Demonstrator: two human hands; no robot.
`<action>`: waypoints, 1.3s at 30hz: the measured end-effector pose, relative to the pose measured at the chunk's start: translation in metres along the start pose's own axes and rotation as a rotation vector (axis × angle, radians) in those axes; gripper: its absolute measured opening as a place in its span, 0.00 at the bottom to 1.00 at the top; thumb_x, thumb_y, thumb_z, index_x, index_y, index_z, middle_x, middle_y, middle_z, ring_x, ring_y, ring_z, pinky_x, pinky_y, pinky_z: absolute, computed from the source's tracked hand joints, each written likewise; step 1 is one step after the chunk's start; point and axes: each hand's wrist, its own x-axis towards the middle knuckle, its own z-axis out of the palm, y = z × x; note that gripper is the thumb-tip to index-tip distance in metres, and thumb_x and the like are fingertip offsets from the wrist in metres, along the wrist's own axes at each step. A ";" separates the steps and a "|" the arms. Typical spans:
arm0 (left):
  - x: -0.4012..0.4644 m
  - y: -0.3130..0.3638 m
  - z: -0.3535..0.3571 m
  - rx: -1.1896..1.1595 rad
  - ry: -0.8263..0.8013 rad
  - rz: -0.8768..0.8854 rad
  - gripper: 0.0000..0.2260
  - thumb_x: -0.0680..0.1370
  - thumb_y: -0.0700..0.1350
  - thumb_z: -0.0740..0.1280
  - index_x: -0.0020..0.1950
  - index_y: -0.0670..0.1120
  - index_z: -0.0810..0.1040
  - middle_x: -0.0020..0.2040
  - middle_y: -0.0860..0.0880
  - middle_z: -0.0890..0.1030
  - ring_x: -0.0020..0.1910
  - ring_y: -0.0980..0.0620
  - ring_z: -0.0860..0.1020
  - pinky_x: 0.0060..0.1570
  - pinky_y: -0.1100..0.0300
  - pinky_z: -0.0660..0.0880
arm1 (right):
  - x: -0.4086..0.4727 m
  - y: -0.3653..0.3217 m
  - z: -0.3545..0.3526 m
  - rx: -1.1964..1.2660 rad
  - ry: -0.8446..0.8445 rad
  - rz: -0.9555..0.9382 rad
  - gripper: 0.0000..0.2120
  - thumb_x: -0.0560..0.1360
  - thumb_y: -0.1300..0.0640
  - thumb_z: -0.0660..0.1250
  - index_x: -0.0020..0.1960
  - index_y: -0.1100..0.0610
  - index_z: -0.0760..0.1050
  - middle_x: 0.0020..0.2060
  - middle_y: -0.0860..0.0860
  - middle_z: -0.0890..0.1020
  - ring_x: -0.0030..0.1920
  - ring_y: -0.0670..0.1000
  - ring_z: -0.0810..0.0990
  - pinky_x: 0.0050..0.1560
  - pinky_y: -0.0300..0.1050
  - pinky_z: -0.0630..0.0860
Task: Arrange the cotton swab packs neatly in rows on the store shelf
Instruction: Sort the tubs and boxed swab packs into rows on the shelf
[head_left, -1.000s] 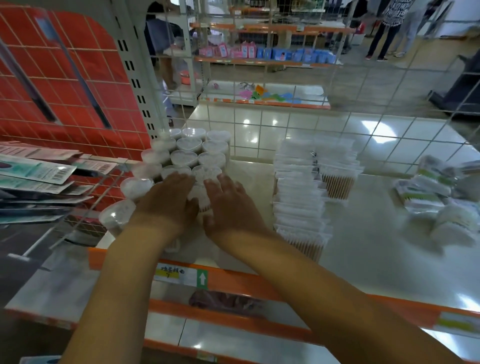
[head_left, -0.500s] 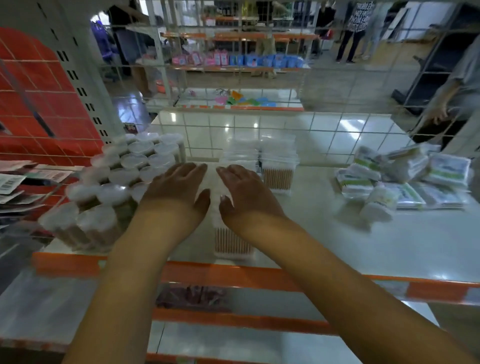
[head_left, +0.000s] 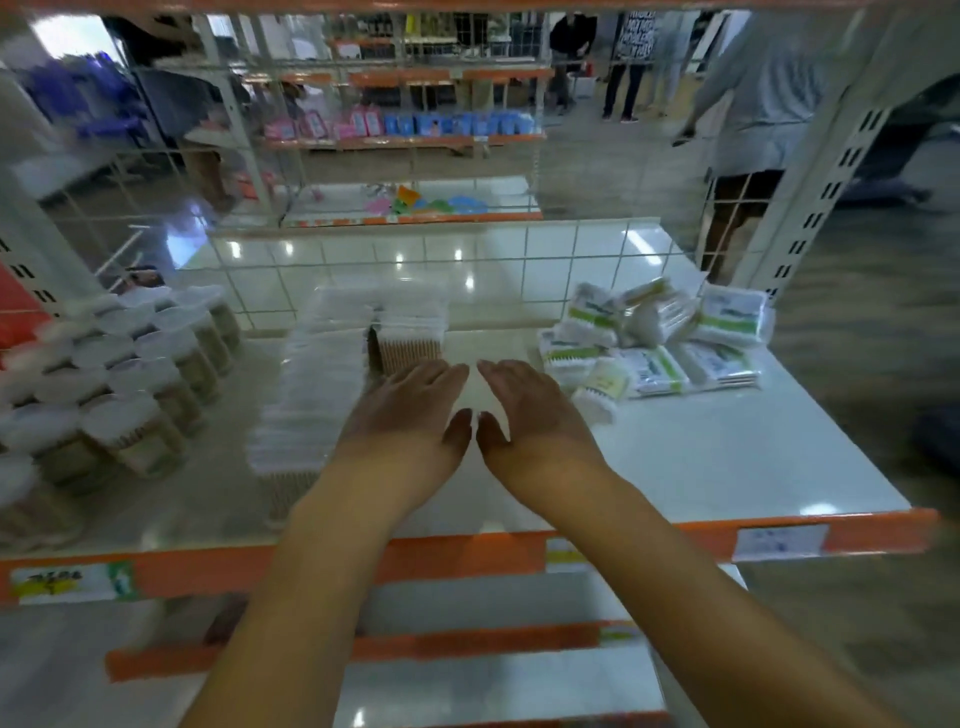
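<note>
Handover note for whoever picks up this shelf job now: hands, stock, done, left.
Left hand: open, empty, fingers flat, beside the clear boxed swab rows.
Right hand: open, empty, over a bare part of the shelf.
Round swab tubs: lined up in rows at the shelf's left.
Boxed rows: lined up in the middle, running front to back.
Green-labelled swab bags: loose, overlapping heap at back right.
Done: tubs and boxes look arranged.
Left: sort the bags into rows, probably in the bare area in front of them.
</note>
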 end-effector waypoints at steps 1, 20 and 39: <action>0.003 0.008 0.003 0.001 -0.009 0.012 0.21 0.80 0.50 0.56 0.73 0.50 0.61 0.71 0.53 0.65 0.70 0.53 0.62 0.65 0.59 0.61 | -0.004 0.008 -0.003 0.008 0.011 0.014 0.25 0.80 0.55 0.54 0.75 0.52 0.52 0.73 0.49 0.59 0.72 0.49 0.56 0.66 0.38 0.54; 0.066 0.132 0.076 -0.027 -0.022 0.176 0.18 0.79 0.49 0.58 0.69 0.49 0.67 0.66 0.52 0.72 0.65 0.52 0.69 0.61 0.58 0.66 | -0.027 0.167 -0.044 0.112 0.248 0.195 0.19 0.78 0.58 0.59 0.69 0.56 0.67 0.65 0.51 0.72 0.65 0.51 0.69 0.61 0.40 0.64; 0.129 0.171 0.123 -0.166 -0.108 0.116 0.14 0.77 0.44 0.60 0.61 0.44 0.75 0.57 0.46 0.78 0.57 0.46 0.74 0.54 0.52 0.72 | 0.071 0.311 -0.066 0.575 0.617 0.718 0.25 0.68 0.49 0.72 0.59 0.59 0.68 0.56 0.57 0.75 0.58 0.58 0.73 0.57 0.54 0.72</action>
